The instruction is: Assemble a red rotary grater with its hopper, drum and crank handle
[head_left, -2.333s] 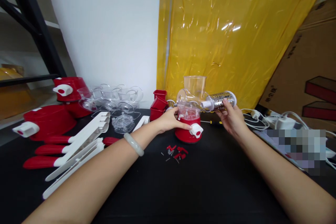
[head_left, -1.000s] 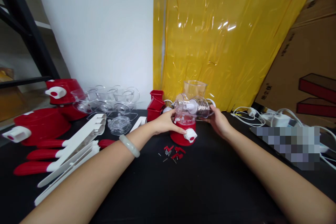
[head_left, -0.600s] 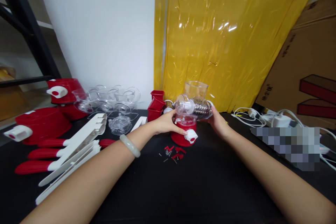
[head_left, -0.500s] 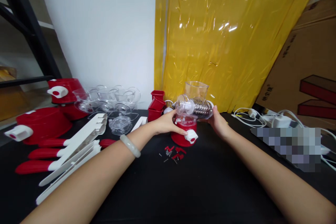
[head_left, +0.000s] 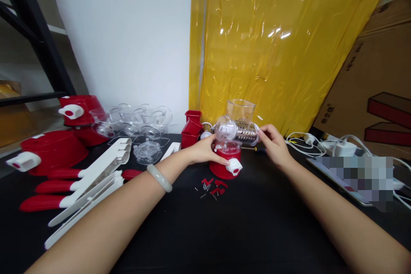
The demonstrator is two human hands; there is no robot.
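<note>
A small rotary grater stands at the back of the black table: a red base [head_left: 225,166] with a white knob, and a clear housing [head_left: 234,129] with a funnel on top. A metal grating drum [head_left: 246,132] sits inside the housing. My left hand [head_left: 204,150] is closed round the base and the housing's left side. My right hand [head_left: 274,143] pinches the white rim at the drum's right end with its fingertips.
Small red clips and metal pins [head_left: 212,186] lie just in front of the base. Red bases [head_left: 51,150], white-and-red handles [head_left: 93,170] and clear housings [head_left: 138,120] fill the left. Red cups [head_left: 192,126] stand behind. Cables and a charger [head_left: 334,147] lie at right, beside cardboard boxes [head_left: 379,94].
The drum, earlier held out to the right of the housing, has been pushed in to the left. My right hand has shifted from under the drum to pinching its right end.
</note>
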